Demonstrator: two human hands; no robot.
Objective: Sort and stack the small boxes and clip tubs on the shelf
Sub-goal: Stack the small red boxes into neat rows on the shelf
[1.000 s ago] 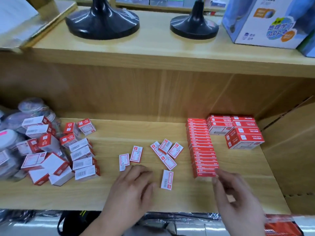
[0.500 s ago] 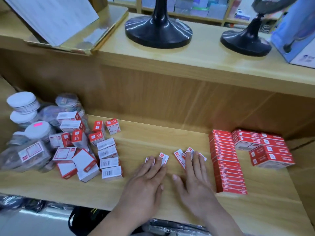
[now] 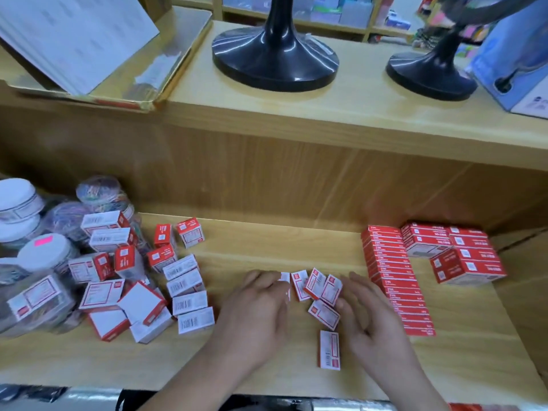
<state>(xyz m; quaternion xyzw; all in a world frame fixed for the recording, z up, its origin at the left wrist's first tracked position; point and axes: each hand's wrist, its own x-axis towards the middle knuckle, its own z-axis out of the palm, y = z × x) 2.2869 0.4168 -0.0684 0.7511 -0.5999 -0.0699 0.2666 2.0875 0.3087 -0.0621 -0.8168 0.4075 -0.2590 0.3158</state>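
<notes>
Left hand [image 3: 255, 310] and right hand [image 3: 370, 318] have parted round 6 loose boxes [image 3: 317, 287]. The right is slack-fingered; the left is perhaps pinching, too blurred to tell. Gathering them; next, stack squarely.

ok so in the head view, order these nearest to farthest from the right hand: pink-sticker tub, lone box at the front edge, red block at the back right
1. Lone box, just left of the right hand.
2. Red block, back right.
3. Pink-sticker tub, far left.
</notes>
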